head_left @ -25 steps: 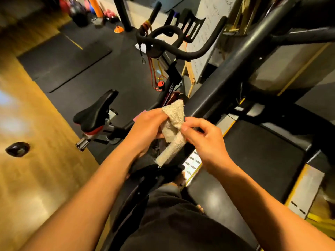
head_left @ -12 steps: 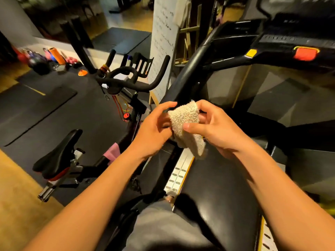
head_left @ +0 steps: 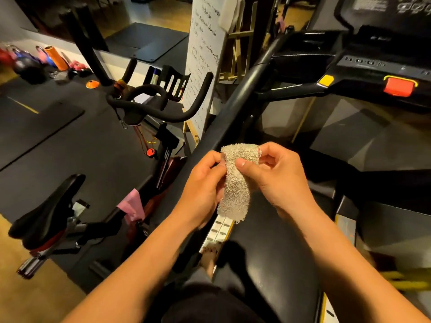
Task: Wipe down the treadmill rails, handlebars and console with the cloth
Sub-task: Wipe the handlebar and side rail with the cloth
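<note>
A beige terry cloth [head_left: 235,183] hangs folded between both hands, above the treadmill's left side. My left hand [head_left: 201,190] pinches its left edge. My right hand [head_left: 277,178] pinches the top right part, thumb across the front. The treadmill's black left handrail [head_left: 235,101] slopes up from behind the hands to the console [head_left: 373,64], which carries a red stop button [head_left: 399,87] and a yellow button [head_left: 326,80]. The black belt [head_left: 268,252] lies under my arms, with the left foot rail [head_left: 219,231] beside it.
A spin bike stands close on the left, with its handlebars [head_left: 161,106] and saddle [head_left: 49,210]. A whiteboard on an easel [head_left: 205,54] stands behind the handrail. Kettlebells and an orange roller [head_left: 56,58] line the far wall. Black mats [head_left: 35,122] cover the floor.
The view has swung up and right, from the bike and deck to the console. Both hands have kept hold of the cloth and reshaped its fold.
</note>
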